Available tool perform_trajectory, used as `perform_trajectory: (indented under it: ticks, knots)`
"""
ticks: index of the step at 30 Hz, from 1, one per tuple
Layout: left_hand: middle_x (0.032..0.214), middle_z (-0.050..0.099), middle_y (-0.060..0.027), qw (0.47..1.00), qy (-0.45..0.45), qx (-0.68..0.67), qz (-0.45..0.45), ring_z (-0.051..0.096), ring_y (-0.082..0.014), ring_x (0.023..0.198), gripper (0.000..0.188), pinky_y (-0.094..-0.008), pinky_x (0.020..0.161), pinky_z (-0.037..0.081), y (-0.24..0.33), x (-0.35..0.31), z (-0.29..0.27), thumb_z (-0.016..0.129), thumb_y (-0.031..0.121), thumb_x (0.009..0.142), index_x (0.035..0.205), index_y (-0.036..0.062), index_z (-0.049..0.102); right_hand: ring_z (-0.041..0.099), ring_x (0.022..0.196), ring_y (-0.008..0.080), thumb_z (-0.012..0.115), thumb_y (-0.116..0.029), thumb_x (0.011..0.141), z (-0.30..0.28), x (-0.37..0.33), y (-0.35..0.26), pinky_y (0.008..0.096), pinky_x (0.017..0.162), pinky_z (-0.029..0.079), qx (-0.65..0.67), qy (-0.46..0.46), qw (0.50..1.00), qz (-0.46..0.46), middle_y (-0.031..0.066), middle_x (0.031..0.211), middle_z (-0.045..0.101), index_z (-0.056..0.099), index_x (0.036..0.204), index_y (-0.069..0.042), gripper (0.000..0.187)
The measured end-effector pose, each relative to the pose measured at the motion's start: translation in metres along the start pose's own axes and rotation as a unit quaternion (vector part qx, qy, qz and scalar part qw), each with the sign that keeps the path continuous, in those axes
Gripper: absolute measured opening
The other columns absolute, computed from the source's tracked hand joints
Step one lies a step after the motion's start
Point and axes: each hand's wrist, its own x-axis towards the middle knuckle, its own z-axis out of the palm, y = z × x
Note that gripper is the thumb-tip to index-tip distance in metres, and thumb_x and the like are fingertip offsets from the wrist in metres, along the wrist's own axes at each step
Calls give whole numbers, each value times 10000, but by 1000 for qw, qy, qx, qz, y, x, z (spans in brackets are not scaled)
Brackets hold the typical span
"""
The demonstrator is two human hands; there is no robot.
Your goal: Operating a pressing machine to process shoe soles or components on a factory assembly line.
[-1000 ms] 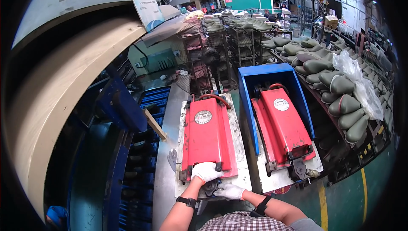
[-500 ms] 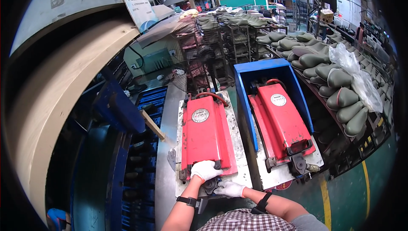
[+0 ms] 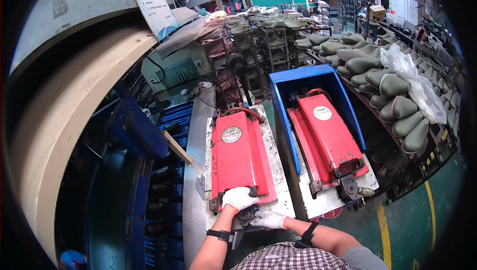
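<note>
Left hand (image 3: 241, 198) in a white glove, curled with its back turned up, left forearm (image 3: 210, 251) slanting up from below, white-gloved right hand (image 3: 269, 219) lower and just beside it, fingers (image 3: 257, 221) pointing left, right forearm (image 3: 329, 240) angled in from the right.

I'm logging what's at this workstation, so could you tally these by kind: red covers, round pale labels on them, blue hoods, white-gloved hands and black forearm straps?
Red covers: 2
Round pale labels: 2
Blue hood: 1
White-gloved hands: 2 (left hand, right hand)
Black forearm straps: 2
Total: 9
</note>
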Motion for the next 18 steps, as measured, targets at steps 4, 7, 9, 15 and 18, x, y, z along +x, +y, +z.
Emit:
perform_trajectory:
  ticks: [4,7,9,15,18]
  knots:
    - [1084,769,-168,1000,0,3,-7,737,-348,1033,594,-457,935,565,-3,2,4,700,649,787,1059,129,796,618,694,175,634,-541,994,3,6,7,353,643,524,5,-4,1000,-3,65,814,641,631,1149,-35,530]
    - [1088,769,-167,1000,-3,0,-5,736,-350,1034,593,-459,933,566,-2,2,4,702,650,789,1059,131,796,616,692,171,635,-536,995,3,9,12,350,640,521,0,4,1000,-17,61,809,640,632,1147,-33,526]
    - [1093,769,-165,1000,-11,-3,-2,735,-350,1039,587,-457,932,566,-1,2,1,701,646,794,1057,129,794,615,690,169,635,-534,997,3,5,8,349,639,520,10,3,1000,-20,59,810,642,632,1143,-32,523]
    - [1083,771,-163,1000,-5,-1,-4,737,-348,1033,579,-452,928,566,-5,4,6,698,647,798,1052,135,796,616,683,162,628,-534,1002,0,-1,-1,340,631,520,19,-1,1000,-17,58,802,649,629,1134,-39,512]
    - [1082,771,-162,1000,-7,5,-7,736,-346,1034,580,-449,927,567,0,3,2,695,649,798,1052,137,795,617,668,150,635,-540,997,2,3,7,312,597,508,63,-17,998,6,50,796,652,619,1153,-63,502]
